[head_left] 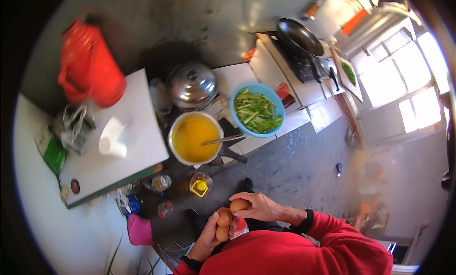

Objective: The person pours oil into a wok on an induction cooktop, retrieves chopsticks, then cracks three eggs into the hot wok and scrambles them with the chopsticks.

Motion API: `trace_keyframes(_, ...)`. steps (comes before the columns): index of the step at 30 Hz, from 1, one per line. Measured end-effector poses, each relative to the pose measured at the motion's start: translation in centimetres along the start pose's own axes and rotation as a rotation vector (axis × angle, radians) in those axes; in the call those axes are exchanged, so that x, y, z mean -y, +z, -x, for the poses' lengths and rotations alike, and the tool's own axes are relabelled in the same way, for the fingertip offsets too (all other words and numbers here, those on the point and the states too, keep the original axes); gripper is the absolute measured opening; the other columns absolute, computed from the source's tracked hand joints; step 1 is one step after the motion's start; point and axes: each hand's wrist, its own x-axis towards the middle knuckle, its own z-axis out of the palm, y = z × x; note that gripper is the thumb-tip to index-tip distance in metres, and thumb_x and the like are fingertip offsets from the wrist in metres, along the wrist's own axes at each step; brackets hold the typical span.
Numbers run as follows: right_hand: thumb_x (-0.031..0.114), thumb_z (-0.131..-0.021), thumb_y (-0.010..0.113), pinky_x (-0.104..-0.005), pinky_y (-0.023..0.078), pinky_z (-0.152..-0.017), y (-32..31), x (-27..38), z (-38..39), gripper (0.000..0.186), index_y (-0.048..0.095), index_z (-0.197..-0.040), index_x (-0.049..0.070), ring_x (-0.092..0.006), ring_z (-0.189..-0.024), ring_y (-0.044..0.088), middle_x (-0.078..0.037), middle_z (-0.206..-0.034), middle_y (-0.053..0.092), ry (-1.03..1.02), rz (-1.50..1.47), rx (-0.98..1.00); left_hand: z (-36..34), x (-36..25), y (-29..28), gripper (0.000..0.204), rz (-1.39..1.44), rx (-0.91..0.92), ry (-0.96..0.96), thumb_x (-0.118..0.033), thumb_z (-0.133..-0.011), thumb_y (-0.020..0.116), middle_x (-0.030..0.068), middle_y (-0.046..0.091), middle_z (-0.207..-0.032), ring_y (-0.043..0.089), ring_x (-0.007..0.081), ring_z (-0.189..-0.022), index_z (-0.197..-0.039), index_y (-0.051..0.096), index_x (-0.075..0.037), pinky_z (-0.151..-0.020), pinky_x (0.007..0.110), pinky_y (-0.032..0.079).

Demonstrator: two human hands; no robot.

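Observation:
Low in front of my body, my left hand (208,235) is closed around two brown eggs (222,233), one above the other. My right hand (264,207) grips another brown egg (239,205) from above, right beside the left hand's eggs. The shells that show look whole; parts are covered by my fingers. Ahead of my hands stands a metal pot (171,145) of yellow liquid, its dark handle pointing right. A metal utensil (223,140) leans in it, its lower end under the liquid.
A blue basin (232,105) of cut greens and a lidded steel pot (192,82) stand behind. At the far right, a wok (300,37) sits by the stove. On the left, a white table (137,113) carries a red thermos (90,61). A yellow-capped oil bottle (201,184) is on the floor.

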Motion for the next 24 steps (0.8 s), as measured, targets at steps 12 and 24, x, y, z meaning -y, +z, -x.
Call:
trace_keyframes(12,0.019,-0.088,0.076,-0.0269,0.052,-0.078,-21.9,-16.3,19.2,0.038,0.061,-0.118,0.002,-0.0109,-0.088,0.061,-0.006,-0.099,0.065,0.119,-0.434,-0.643,-25.2,7.4,21.0,0.043,-0.406,0.163,-0.313,-0.036,-0.099,0.059,0.0128,0.063,-0.096,0.061,0.0124,-0.067,-0.131,0.05,-0.008,-0.059,0.025,0.053)
trace_keyframes(24,0.022,-0.087,0.076,-0.0267,0.052,-0.077,-34.0,-24.3,23.3,0.039,0.061,-0.116,0.0,-0.0113,-0.086,0.061,-0.007,-0.097,0.064,0.258,-0.413,-0.806,-39.0,10.5,28.4,0.03,-0.359,-0.061,-0.201,-0.033,-0.101,0.056,0.0121,0.062,-0.093,0.062,0.0149,-0.065,-0.121,0.053,-0.01,-0.056,0.029,0.056)
